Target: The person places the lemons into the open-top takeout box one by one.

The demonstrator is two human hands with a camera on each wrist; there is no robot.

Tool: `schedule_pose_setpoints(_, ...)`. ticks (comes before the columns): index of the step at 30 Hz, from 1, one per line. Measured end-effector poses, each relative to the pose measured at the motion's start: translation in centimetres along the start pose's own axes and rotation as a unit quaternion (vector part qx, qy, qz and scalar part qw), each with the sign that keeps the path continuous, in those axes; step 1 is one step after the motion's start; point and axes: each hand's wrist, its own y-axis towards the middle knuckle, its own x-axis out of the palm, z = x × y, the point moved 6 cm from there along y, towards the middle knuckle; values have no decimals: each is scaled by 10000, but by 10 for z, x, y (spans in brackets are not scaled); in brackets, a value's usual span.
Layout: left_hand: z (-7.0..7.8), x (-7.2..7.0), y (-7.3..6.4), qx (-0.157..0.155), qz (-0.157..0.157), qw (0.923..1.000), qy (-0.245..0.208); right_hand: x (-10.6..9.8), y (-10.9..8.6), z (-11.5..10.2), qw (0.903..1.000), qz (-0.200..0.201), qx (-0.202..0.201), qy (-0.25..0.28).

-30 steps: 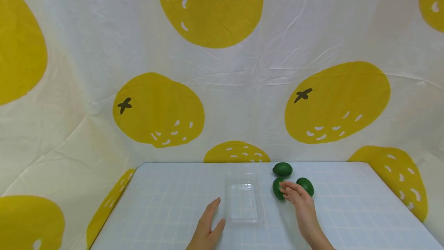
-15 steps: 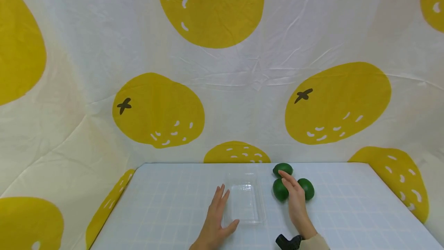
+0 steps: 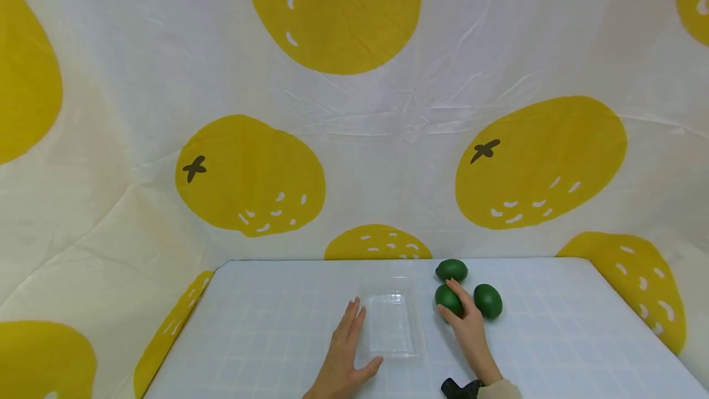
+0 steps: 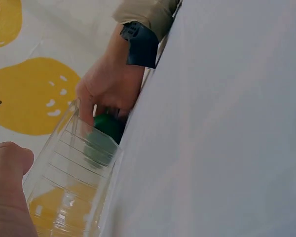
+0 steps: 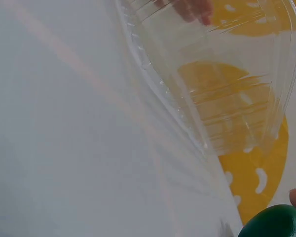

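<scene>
Your right hand (image 3: 468, 323) curls thumb and fingers round the front-left green fruit (image 3: 447, 301), right of the clear container (image 3: 415, 334) on the tabletop (image 3: 266, 331), so squeeze evenly without nudging the rear green fruit (image 3: 451, 269), while your left hand (image 3: 344, 356), fingers straight, lies along the container's left side.

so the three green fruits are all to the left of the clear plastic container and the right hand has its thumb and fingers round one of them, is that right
Not quite: the three green fruits all lie to the right of the clear plastic container, as the head view shows. The rest stands: the right hand has its thumb and fingers round one of them.
</scene>
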Motion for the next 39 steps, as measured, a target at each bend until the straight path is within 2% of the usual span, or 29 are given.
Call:
schedule_pose_setpoints(3, 0, 0, 0, -15, 2, 10000, -27, 1, 0, 3, 9997, 30, -143, -192)
schedule_pose_setpoints(8, 1, 0, 0, 150, 146, 9998, 54, 3, 1, 4, 9993, 136, -320, -120)
schedule_pose_setpoints(12, 0, 0, 0, 93, 143, 9998, 50, 5, 1, 4, 9994, 195, -265, -88)
schedule_pose_setpoints(16, -1, 0, 1, 48, 110, 9999, 20, 5, 1, 5, 9987, 294, -136, -382)
schedule_pose_setpoints(21, -3, 2, 0, -60, 52, 10000, -45, 7, 1, 4, 9962, 278, -206, -796)
schedule_pose_setpoints(26, -3, 3, 0, -87, 100, 9999, -81, 8, 1, 5, 9913, 262, -585, -1154)
schedule_pose_setpoints(30, -3, 2, -1, -149, 18, 9999, -34, 8, 0, 3, 9846, 329, -1017, -1384)
schedule_pose_setpoints(32, -3, 3, -1, -166, -23, 9999, 21, 8, -1, 3, 9828, 266, -1089, -1466)
schedule_pose_setpoints(39, -2, 2, -1, -203, -54, 9998, 52, 7, 0, 4, 9836, -3, -822, -1604)
